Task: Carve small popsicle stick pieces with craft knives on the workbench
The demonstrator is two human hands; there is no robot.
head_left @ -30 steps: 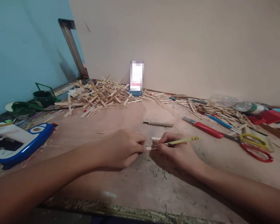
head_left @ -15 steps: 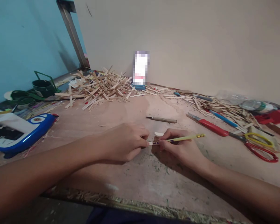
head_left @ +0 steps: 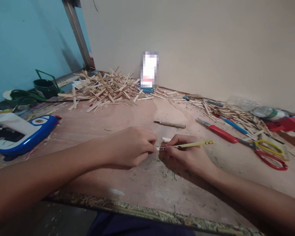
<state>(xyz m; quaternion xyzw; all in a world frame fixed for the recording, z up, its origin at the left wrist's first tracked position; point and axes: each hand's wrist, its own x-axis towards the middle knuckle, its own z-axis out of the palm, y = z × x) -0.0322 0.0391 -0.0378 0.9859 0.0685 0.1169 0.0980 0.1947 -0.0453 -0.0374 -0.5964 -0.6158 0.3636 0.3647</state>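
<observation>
My left hand [head_left: 131, 147] rests on the worn wooden table [head_left: 147, 183] and pinches a small pale wooden stick piece [head_left: 158, 148] at its right end. My right hand [head_left: 189, 154] holds a thin yellow pencil-like tool [head_left: 194, 144], its tip touching that stick piece between the two hands. Another pale stick piece [head_left: 166, 139] lies just behind my right fingers.
A big heap of wooden sticks [head_left: 105, 88] sits at the back left, more sticks [head_left: 226, 114] at the right. A wood-handled tool [head_left: 170, 124], a red knife [head_left: 218, 132], red-and-yellow scissors [head_left: 270, 150], a blue-white object [head_left: 27, 134], green containers [head_left: 43, 88] and a phone [head_left: 149, 70] against the wall surround the hands.
Both hands have stayed together on the stick piece, with the gap between them narrowing a little. The view tilted and shifted slightly, so everything sits a bit higher in frame.
</observation>
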